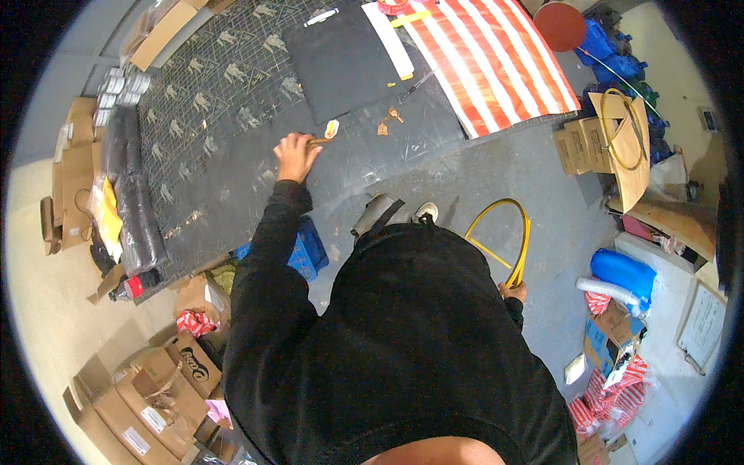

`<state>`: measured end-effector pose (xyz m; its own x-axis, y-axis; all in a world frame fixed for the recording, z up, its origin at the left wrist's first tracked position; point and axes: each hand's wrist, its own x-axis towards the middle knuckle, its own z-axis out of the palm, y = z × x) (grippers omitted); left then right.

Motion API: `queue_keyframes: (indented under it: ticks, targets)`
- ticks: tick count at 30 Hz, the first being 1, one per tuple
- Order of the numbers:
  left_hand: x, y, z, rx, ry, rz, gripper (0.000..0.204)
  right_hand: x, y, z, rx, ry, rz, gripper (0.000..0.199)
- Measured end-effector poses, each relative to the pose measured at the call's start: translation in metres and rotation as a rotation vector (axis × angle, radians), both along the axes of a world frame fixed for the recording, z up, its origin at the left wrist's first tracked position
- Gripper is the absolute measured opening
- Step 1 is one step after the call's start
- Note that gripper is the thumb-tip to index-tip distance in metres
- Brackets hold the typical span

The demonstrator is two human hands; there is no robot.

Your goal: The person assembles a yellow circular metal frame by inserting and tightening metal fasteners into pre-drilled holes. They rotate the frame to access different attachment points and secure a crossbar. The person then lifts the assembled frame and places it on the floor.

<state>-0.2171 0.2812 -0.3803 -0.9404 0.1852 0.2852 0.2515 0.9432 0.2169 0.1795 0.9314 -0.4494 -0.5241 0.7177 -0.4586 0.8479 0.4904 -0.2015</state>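
Note:
My left hand (296, 157) reaches over the dark table mat, its fingers closed around a small brown piece (318, 141) whose kind I cannot make out. Right beside that piece lies a small white item with a yellow-orange middle (332, 129). Some little brown pieces (390, 121) rest a bit farther right on the mat. Down at my right side, my right hand (513, 291) grips a looped yellow band (527, 236), perhaps strap or tubing, which hangs above the grey floor.
A black sheet (345, 66) and red-and-white striped material (496, 62) cover parts of the patterned table (201, 101). Below the table edge stands a blue crate (310, 252). Cardboard boxes (147, 403) pile up at lower left; another yellow coil (632, 128) leans on cardboard at right.

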Motion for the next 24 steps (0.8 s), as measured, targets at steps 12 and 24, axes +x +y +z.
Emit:
queue_keyframes:
  ticks: [12,24]
  targets:
    - [-0.095,-0.105,0.015,-0.191,0.114,0.468,0.036,-0.026,-0.061,0.045,0.059,-0.152,-0.084,0.07]
    - [-0.063,0.16,0.02,0.221,-0.188,-0.328,0.029,-0.006,-0.13,0.035,0.143,-0.079,-0.363,0.074]
